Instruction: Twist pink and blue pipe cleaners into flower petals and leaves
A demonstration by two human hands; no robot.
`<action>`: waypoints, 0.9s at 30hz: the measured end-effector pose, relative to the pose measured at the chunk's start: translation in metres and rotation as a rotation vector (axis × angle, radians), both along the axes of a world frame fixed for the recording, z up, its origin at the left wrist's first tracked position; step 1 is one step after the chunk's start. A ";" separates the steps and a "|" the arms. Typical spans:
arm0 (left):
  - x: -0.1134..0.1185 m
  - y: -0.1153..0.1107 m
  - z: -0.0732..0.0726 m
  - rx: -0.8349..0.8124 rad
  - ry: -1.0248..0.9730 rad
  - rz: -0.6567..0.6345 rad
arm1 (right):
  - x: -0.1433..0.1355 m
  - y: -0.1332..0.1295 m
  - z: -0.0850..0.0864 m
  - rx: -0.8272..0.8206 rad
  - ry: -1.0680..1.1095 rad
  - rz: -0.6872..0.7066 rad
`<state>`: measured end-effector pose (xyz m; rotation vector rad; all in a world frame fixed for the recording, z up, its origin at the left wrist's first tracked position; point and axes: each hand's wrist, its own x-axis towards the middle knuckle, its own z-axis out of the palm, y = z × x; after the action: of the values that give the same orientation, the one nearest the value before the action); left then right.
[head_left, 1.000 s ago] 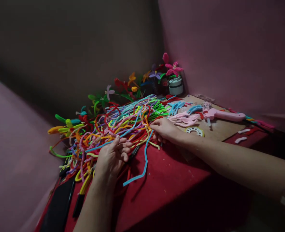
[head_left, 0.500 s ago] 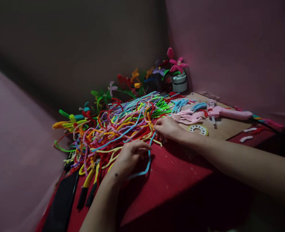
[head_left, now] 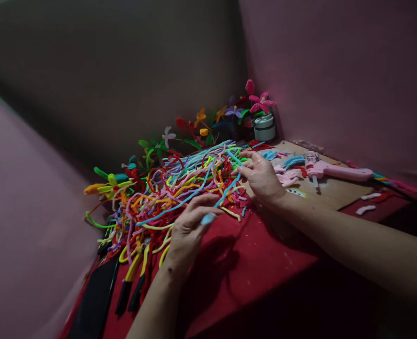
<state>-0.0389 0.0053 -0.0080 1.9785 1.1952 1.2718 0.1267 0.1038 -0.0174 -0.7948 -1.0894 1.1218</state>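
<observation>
A light blue pipe cleaner (head_left: 228,189) stretches between my two hands, above the front edge of the pile. My left hand (head_left: 190,227) has its fingers closed on one end, and a blue tip pokes out toward me below the fingers. Higher and to the right, my right hand (head_left: 261,175) pinches the same pipe cleaner, whose other end sticks out up and left past the fingertips. Behind both hands spreads a tangled heap of many-coloured pipe cleaners (head_left: 180,188).
Yellow-and-black handled pliers (head_left: 130,282) and a black flat object (head_left: 93,301) lie at left. A pink glue gun (head_left: 346,172) rests on a brown board (head_left: 330,200) at right. Pipe-cleaner flowers (head_left: 261,102) and a pale round container (head_left: 265,128) stand at the back.
Both hands have lifted the blue pipe cleaner off the red table. My right hand has moved up and right and turned; the end that hung below my left hand is now pointed toward me.
</observation>
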 end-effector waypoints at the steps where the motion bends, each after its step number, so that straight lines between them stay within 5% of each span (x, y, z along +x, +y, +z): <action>1: 0.002 -0.001 0.002 -0.037 -0.182 0.017 | 0.000 0.000 0.002 0.003 0.056 0.014; 4: 0.007 -0.004 0.006 -0.156 -0.582 0.009 | -0.001 -0.001 0.005 -0.117 0.319 0.173; 8: 0.003 -0.002 0.004 -0.175 -0.747 0.008 | -0.002 0.002 0.001 -0.367 0.596 0.404; 13: -0.005 0.007 0.009 -0.319 -1.140 0.016 | 0.002 0.006 -0.002 -0.489 0.763 0.614; 19: -0.004 0.010 0.020 -0.335 -1.374 0.050 | 0.002 0.003 0.003 -0.526 0.832 0.608; 27: 0.000 0.002 0.023 -0.318 -1.322 -0.040 | 0.010 -0.003 0.019 -0.461 0.734 0.606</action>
<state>-0.0391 0.0073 0.0147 0.5868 0.5708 1.7267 0.1365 0.1004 0.0013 -0.3174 -0.4375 2.0220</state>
